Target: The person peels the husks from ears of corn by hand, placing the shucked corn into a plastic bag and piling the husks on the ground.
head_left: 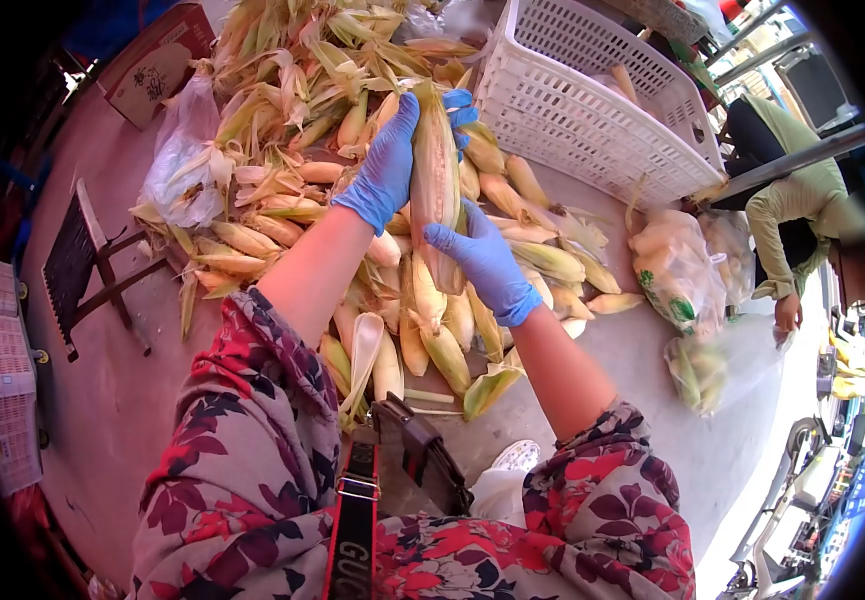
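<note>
Both my hands wear blue gloves and hold one ear of corn [434, 185] upright above a heap of corn. Part of its husk is open, and pale kernels show down the near side. My left hand [389, 160] wraps around its upper half, with fingertips showing on the far side. Lower down, my right hand [487, 262] grips the ear from the right, thumb across the front and the other fingers mostly hidden. Beneath lie many ears of corn [442, 355], some partly husked. Loose husks [292, 60] are piled behind them.
A white plastic crate [592, 140] stands behind on the right, with some corn inside. Bagged corn [677, 265] lies right of the heap, near a crouching person [802, 190]. Left are a folding stool [92, 260], a clear plastic bag [180, 150] and a cardboard box [157, 65].
</note>
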The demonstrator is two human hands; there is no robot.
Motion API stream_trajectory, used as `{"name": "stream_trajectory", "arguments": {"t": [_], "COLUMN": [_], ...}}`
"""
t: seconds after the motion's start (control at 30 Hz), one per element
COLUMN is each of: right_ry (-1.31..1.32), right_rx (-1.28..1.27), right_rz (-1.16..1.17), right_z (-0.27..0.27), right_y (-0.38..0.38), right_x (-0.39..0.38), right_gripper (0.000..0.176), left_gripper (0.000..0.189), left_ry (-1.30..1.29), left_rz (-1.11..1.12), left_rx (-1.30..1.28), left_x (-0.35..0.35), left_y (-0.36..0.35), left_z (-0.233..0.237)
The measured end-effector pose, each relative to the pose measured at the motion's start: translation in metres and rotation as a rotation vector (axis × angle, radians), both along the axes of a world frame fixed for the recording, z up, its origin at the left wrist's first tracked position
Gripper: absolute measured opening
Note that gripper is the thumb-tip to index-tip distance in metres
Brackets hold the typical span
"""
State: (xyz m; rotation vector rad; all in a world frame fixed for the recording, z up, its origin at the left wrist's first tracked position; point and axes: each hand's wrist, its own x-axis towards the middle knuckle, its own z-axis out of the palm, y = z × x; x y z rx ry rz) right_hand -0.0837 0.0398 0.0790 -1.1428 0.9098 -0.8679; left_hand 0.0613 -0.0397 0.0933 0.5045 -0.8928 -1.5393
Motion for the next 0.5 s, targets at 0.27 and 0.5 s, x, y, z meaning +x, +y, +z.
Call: {"name": "stream_trajectory", "arguments": {"t": [0.27,0.5], "right_ry": [0.325,-0.024], "right_rx": [-0.423,-0.083], "right_rz": [-0.227,0.099], "right_z": [-0.043,-0.043], "right_y": [-0.001,-0.02], "right_x": [0.007,-0.029], "right_gripper": [0.066,0.068], "left_gripper": [0.033,0.031], "left_ry": [0.162,0.27], "left_rz": [0.093,0.058], "left_rx": [0.293,0.669], "left_x": [-0.005,-0.008], "left_y": [-0.016,0.0], "left_z": [-0.019,-0.005]}}
